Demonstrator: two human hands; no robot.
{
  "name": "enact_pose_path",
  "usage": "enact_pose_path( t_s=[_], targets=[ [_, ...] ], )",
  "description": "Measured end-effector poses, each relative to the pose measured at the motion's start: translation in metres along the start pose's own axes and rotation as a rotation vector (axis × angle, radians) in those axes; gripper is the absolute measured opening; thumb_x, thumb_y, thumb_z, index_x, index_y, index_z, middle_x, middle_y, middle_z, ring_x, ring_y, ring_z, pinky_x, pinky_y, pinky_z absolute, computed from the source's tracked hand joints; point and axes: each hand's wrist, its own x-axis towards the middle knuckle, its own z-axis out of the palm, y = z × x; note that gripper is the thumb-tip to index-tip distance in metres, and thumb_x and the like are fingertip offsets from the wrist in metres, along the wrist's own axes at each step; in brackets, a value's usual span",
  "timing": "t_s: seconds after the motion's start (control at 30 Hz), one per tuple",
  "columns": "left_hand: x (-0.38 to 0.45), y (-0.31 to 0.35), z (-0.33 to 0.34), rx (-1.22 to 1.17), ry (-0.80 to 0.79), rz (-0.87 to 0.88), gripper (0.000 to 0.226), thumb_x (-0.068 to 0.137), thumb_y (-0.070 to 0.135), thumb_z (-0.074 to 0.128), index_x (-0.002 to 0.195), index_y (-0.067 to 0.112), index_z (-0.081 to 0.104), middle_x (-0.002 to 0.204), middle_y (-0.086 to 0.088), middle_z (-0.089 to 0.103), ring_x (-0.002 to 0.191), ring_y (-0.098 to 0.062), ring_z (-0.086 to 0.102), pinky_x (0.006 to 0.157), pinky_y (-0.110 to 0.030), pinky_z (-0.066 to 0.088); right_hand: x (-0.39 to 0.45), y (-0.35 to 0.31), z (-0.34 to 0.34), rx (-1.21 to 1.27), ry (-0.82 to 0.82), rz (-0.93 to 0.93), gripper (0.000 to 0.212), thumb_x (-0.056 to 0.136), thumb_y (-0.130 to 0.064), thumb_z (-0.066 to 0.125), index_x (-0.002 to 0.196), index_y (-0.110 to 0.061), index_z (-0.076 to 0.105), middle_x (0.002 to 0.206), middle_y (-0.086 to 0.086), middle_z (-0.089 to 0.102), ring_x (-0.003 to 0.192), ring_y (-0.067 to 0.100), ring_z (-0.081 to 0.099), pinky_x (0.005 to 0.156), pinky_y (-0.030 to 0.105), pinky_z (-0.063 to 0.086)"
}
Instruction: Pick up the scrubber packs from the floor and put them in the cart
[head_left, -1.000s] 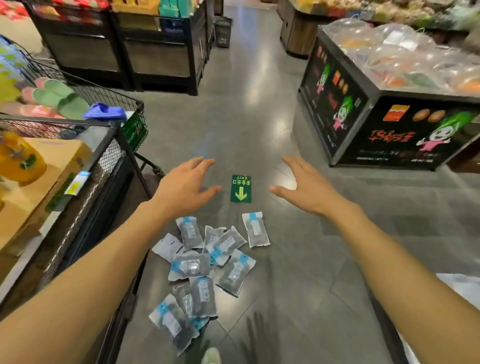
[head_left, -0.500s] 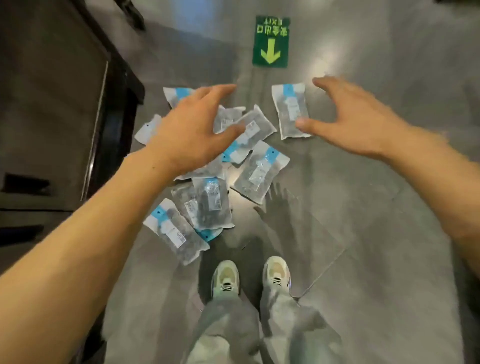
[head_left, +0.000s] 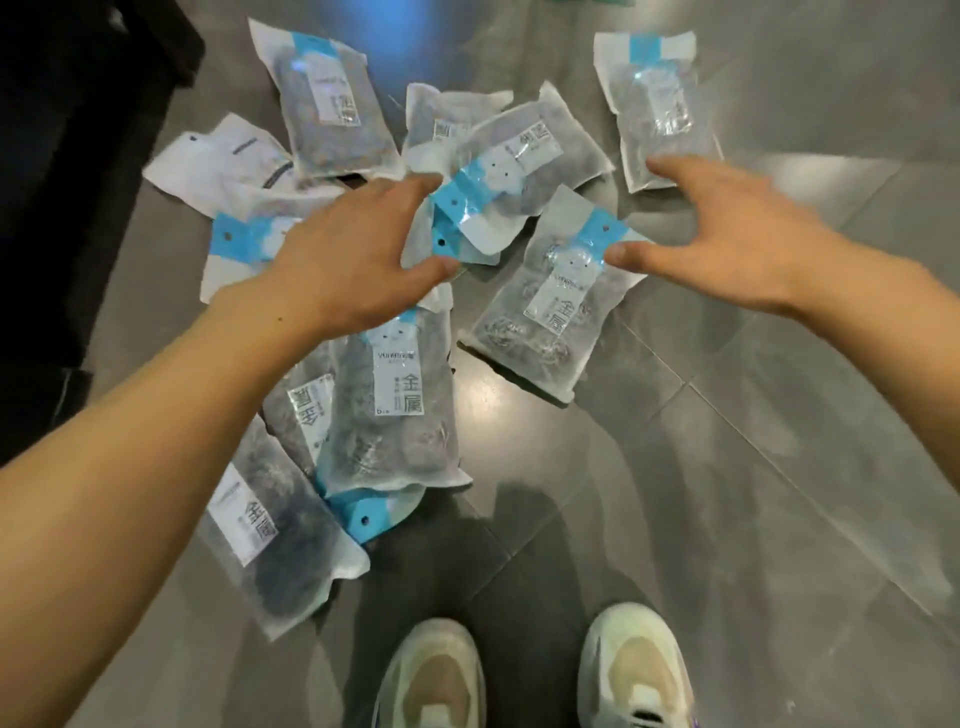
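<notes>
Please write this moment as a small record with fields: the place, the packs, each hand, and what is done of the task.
place: grey tiled floor, seen from above; two pale shoes at the bottom edge
scrubber packs: about ten, clear bags with blue tops, lying scattered and partly overlapping
apart pack: lies alone at upper right
left hand: open, fingers spread, over the middle of the pile, holds nothing
right hand: open, over the right side of the pile, holds nothing
cart: not clearly in view
task: no pack lifted yet
</notes>
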Motion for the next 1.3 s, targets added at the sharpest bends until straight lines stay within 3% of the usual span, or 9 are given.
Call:
enact_pose_path(
  t_s=[0.1, 0.4, 0.5, 0.6, 0.7, 0.83, 1.03, 1.13, 1.3],
  targets=[
    [0.006, -0.006, 0.014, -0.002, 0.029, 0.01, 0.094, 0.078, 0.074, 0.04, 0.157, 0.024, 0.031, 0.157, -0.01, 0.046, 0.142, -0.033, 0.045, 0.112, -0.056, 0.042, 0.015, 0.006, 0.019, 0.005, 0.042, 0.018, 0.096, 0.084, -0.07, 0.063, 0.16, -0.025, 0.027, 0.165, 0.003, 0.035, 0.15, 0.027, 0.034, 0.119, 0.05, 0.033],
    [-0.008, -0.006, 0.013, -0.062, 0.044, -0.059, 0.077, 0.094, 0.057, 0.059, 0.158, 0.027, 0.028, 0.16, -0.006, 0.042, 0.143, -0.03, 0.044, 0.11, -0.056, 0.043, 0.012, 0.01, 0.044, 0.108, 0.046, 0.077, 0.091, 0.08, -0.076, 0.061, 0.148, -0.019, 0.042, 0.152, 0.009, 0.049, 0.14, 0.032, 0.045, 0.11, 0.053, 0.042],
    [-0.016, -0.007, 0.016, -0.085, 0.066, -0.108, 0.074, 0.096, 0.056, 0.058, 0.158, 0.03, 0.029, 0.159, -0.003, 0.043, 0.143, -0.027, 0.043, 0.109, -0.05, 0.043, 0.016, 0.02, 0.07, 0.199, 0.071, 0.171, 0.081, 0.084, -0.065, 0.068, 0.143, -0.014, 0.046, 0.144, 0.014, 0.053, 0.133, 0.036, 0.05, 0.105, 0.051, 0.046],
    [-0.021, -0.02, 0.023, -0.119, 0.072, -0.143, 0.074, 0.095, 0.059, 0.057, 0.157, 0.03, 0.03, 0.158, -0.002, 0.044, 0.142, -0.025, 0.045, 0.11, -0.048, 0.043, 0.024, 0.025, 0.102, 0.52, 0.091, 0.375, 0.076, 0.086, -0.049, 0.077, 0.144, -0.009, 0.045, 0.137, 0.013, 0.06, 0.124, 0.033, 0.058, 0.096, 0.039, 0.048],
    [-0.03, -0.035, 0.028, -0.156, 0.048, -0.181, 0.079, 0.091, 0.067, 0.053, 0.156, 0.028, 0.032, 0.157, -0.003, 0.046, 0.138, -0.027, 0.049, 0.11, -0.051, 0.044, 0.035, 0.028, 0.135, 0.955, 0.083, 0.485, 0.049, 0.083, -0.027, 0.084, 0.123, -0.007, 0.064, 0.11, 0.004, 0.075, 0.092, 0.02, 0.071, 0.077, 0.029, 0.058],
    [-0.044, -0.05, 0.035, -0.188, 0.034, -0.257, 0.074, 0.094, 0.059, 0.058, 0.156, 0.029, 0.031, 0.157, -0.003, 0.046, 0.128, -0.03, 0.058, 0.107, -0.052, 0.047, 0.054, 0.024, 0.167, 1.344, 0.112, 0.612, 0.045, 0.079, -0.012, 0.086, 0.12, -0.004, 0.07, 0.112, 0.015, 0.077, 0.098, 0.034, 0.076, 0.091, 0.055, 0.06],
    [-0.058, -0.057, 0.047, -0.334, 0.067, -0.371, 0.066, 0.095, 0.047, 0.065, 0.151, 0.021, 0.041, 0.148, -0.003, 0.055, 0.132, -0.022, 0.056, 0.111, -0.041, 0.045, 0.081, -0.001, 0.176, 1.564, 0.084, 0.745, 0.041, 0.078, -0.006, 0.087, 0.113, -0.007, 0.066, 0.105, 0.013, 0.077, 0.082, 0.026, 0.077, 0.065, 0.038, 0.062],
    [-0.064, -0.054, 0.063, -0.53, 0.121, -0.531, 0.054, 0.093, 0.043, 0.07, 0.138, 0.02, 0.05, 0.122, 0.004, 0.065, 0.117, -0.02, 0.063, 0.102, -0.036, 0.05, 0.091, -0.014, 0.172, 1.618, 0.105, 0.771, 0.038, 0.08, -0.002, 0.084, 0.111, -0.008, 0.062, 0.095, 0.011, 0.074, 0.074, 0.024, 0.074, 0.056, 0.035, 0.062],
    [-0.057, -0.048, 0.098, -0.908, 0.073, -0.843, 0.042, 0.084, 0.036, 0.082, 0.11, 0.019, 0.055, 0.103, 0.002, 0.07, 0.091, -0.016, 0.069, 0.077, -0.033, 0.054, 0.084, -0.014, 0.176, 1.752, 0.03, 0.719, 0.044, 0.084, 0.0, 0.075, 0.127, -0.001, 0.062, 0.109, 0.021, 0.076, 0.094, 0.035, 0.077, 0.077, 0.051, 0.064]
  ],
)
